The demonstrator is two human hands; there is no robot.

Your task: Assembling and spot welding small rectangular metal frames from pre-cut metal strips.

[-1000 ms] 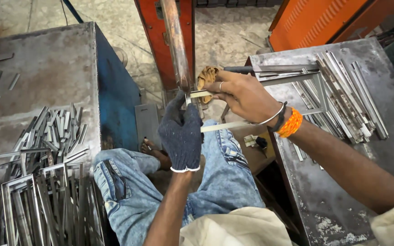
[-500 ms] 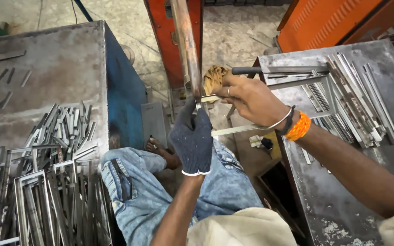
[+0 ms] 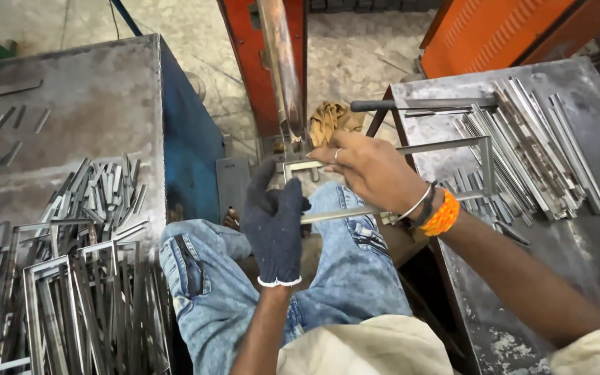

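Observation:
A thin rectangular metal frame point(image 3: 446, 144) lies level over my lap, its left corner under the tip of the copper electrode arm point(image 3: 280, 69) of a red welding machine point(image 3: 241, 62). My left hand point(image 3: 274, 226), in a dark knit glove, grips the frame's near left corner from below. My bare right hand point(image 3: 371, 170), with a ring, a bangle and an orange wristband, pinches the frame's short left end right beside the electrode tip. The frame's right side reaches over the right table's edge.
The grey table point(image 3: 78, 111) on my left carries short metal strips point(image 3: 102, 191) and stacked finished frames point(image 3: 57, 305). The right table point(image 3: 592, 243) holds several long strips point(image 3: 536, 149) and a dark rod point(image 3: 418, 104). A yellowish rag point(image 3: 331, 118) lies behind the machine.
Both hands stay on the frame at the electrode tip. The view has drifted slightly, and the frame's far side now shows fully over the right table.

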